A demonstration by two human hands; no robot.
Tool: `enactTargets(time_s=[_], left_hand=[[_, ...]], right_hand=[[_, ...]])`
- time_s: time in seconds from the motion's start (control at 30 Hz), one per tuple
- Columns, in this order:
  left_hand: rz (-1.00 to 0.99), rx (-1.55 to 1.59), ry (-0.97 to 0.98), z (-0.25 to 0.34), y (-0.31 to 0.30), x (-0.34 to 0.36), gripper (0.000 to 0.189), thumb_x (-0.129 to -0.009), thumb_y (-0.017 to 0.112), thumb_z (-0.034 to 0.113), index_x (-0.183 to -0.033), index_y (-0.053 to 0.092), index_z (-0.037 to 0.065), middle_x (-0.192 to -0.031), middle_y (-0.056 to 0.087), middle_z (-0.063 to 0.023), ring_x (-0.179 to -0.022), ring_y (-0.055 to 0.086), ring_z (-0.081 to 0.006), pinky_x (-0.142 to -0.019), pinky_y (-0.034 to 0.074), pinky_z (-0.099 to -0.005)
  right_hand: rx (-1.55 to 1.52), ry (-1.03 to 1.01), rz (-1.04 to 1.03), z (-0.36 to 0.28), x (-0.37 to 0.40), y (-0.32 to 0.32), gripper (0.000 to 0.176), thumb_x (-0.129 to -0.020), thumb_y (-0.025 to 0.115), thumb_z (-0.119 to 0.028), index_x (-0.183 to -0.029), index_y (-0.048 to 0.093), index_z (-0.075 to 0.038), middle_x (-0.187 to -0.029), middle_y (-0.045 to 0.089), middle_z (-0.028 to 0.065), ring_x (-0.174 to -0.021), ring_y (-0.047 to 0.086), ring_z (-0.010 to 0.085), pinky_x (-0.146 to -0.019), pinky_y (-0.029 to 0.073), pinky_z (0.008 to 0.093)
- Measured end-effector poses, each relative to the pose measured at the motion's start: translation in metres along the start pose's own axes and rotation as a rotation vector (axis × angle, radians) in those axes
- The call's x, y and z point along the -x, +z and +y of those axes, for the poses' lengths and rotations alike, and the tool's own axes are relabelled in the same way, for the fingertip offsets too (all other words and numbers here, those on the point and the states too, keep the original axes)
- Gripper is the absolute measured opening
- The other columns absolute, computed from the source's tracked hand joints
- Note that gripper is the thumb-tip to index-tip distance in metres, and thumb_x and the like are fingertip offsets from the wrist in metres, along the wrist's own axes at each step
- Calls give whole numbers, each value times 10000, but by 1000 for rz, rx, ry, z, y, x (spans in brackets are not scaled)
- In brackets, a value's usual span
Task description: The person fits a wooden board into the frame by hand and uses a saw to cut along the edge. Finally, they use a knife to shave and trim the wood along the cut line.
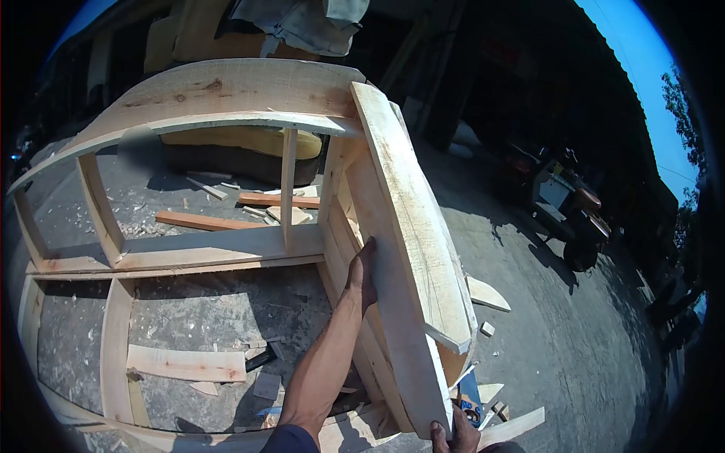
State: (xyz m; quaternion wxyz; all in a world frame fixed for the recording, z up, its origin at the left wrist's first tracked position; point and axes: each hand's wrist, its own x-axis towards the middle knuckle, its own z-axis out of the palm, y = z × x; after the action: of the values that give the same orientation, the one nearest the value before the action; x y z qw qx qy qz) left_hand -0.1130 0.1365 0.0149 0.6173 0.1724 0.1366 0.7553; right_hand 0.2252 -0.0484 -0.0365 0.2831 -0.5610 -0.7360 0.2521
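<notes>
A large pale wooden sofa frame (226, 248) with a curved back rail (242, 87) stands in front of me. At its right side, a long upright wooden board (393, 325) slopes toward me, and a wide flat board (411, 219) lies along the top edge. My left hand (364, 275) is closed round the upright board on its inner side, partly hidden behind it. Low at the near end, my right hand (457, 434) grips the same board's end, with thumb and fingers at its edge. A blue tool (470, 400) lies just beyond the right hand, partly covered.
Wood offcuts (189, 364) and shavings litter the concrete ground (544, 332) inside and around the frame. Reddish wood strips (208, 220) lie behind it. A yellow and dark cushioned seat (242, 151) stands at the back. A parked three-wheeled vehicle (563, 200) is at the right.
</notes>
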Motion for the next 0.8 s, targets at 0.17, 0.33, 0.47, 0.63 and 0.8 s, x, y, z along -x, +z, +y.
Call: enactTargets(time_s=[0.17,0.33,0.47,0.63,0.8], left_hand=[[19,38,55,2,-2,-1,407,-958,510,405,-1152,601,58,-1022,646,-78,-944,622,-216,-853,506,-380],[-13,73,74,15,1,2,408,-955,506,385,-1177,585,52,-1066,636,-97,-962,616,-253,-876,495,-407],[40,36,51,14,1,-3,521,-952,507,391,-1302,502,5,-1238,579,-154,-1136,554,-306,-1012,416,-427],[59,-15,115,2,-10,-12,507,-979,472,380,-1312,492,-2,-1264,562,-169,-1170,531,-319,-1035,395,-442],[54,27,98,3,-14,-15,506,-982,468,375,-1316,485,-5,-1283,547,-184,-1186,519,-329,-1043,386,-454]], right_hand=[[-58,-11,19,10,3,1,353,-882,656,-212,-1124,579,33,-828,686,188,-718,681,297,-656,534,381],[-388,-161,183,-10,0,4,288,-883,676,-223,-997,639,39,-797,634,31,-683,537,110,-626,441,260],[-364,-180,185,-37,2,-1,262,-881,676,-200,-1018,641,20,-763,614,10,-657,539,104,-589,437,254],[-626,127,104,-14,-1,0,283,-880,682,-226,-1082,638,-33,-751,591,-6,-538,487,57,-437,352,207],[-548,76,107,-27,-1,-6,319,-889,678,-239,-1098,627,-4,-748,594,10,-570,514,72,-459,384,219]])
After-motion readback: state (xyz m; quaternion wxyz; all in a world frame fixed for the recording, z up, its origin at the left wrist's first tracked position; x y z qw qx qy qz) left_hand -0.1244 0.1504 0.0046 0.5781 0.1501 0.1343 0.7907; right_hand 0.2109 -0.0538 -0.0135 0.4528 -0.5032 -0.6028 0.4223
